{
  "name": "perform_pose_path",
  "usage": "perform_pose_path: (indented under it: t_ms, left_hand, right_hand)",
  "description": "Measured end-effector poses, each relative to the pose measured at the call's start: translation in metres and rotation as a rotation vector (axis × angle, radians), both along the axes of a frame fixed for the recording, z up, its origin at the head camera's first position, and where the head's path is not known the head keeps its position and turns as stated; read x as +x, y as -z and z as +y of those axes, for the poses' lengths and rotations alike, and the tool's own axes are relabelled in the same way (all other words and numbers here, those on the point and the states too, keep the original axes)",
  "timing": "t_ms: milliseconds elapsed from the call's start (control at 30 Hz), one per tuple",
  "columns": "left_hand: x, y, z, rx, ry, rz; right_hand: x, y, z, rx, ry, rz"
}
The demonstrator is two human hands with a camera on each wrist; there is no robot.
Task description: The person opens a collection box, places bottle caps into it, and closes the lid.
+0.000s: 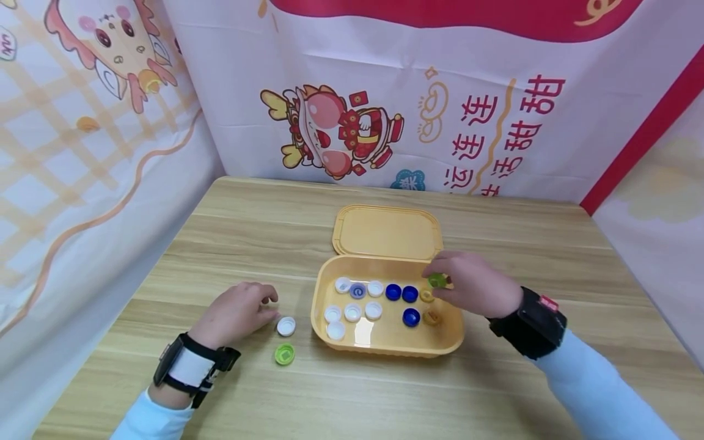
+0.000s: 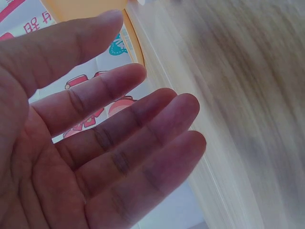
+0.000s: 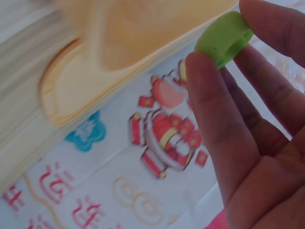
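My right hand (image 1: 477,282) pinches a green bottle cap (image 3: 224,38) between thumb and fingertips, over the right end of a yellow plastic box (image 1: 385,342). Inside the box lie white caps (image 1: 352,312) on the left, blue caps (image 1: 410,317) right of the middle, and yellow caps (image 1: 431,316) at the right. My left hand (image 1: 236,311) is low over the table left of the box, its fingers relaxed and holding nothing. Close to its fingertips sits a loose white cap (image 1: 286,326), with another green cap (image 1: 284,354) just in front of it.
Behind the box lies its flat yellow lid (image 1: 387,232) on the wooden table (image 1: 247,238). A printed cloth (image 1: 352,55) hangs along the table's back edge, with more cloth at the left and right sides.
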State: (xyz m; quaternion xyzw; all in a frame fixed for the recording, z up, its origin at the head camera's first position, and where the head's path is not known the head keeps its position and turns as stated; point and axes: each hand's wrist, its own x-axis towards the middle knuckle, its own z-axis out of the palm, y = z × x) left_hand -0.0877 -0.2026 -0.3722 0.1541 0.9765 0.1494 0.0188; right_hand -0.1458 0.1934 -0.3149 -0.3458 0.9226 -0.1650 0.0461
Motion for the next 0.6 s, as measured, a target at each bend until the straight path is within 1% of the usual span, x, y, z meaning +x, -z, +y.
perform_pose_path:
  t_ms: [100,300,433,533,600]
  left_hand:
    - [0.0,0.0,0.0,0.003,-0.001,-0.002]
    - [0.001,0.001,-0.003,0.01,-0.003,-0.007]
    - [0.002,0.001,-0.004,0.017,-0.001,-0.003]
    - [0.002,0.0,-0.006,0.02,0.0,0.001]
    - [0.003,-0.001,-0.006,0.021,-0.001,0.002]
  right_hand:
    - [-0.001,-0.002,-0.015,0.007,-0.06,-0.003]
    - [-0.004,-0.002,-0.045,0.053,-0.164,-0.033]
    - [-0.002,-0.003,-0.065,0.071,-0.223,-0.053]
    - [0.0,-0.001,-0.078,0.084,-0.267,-0.048]
    - [0.001,0.003,-0.086,0.095,-0.302,-0.035]
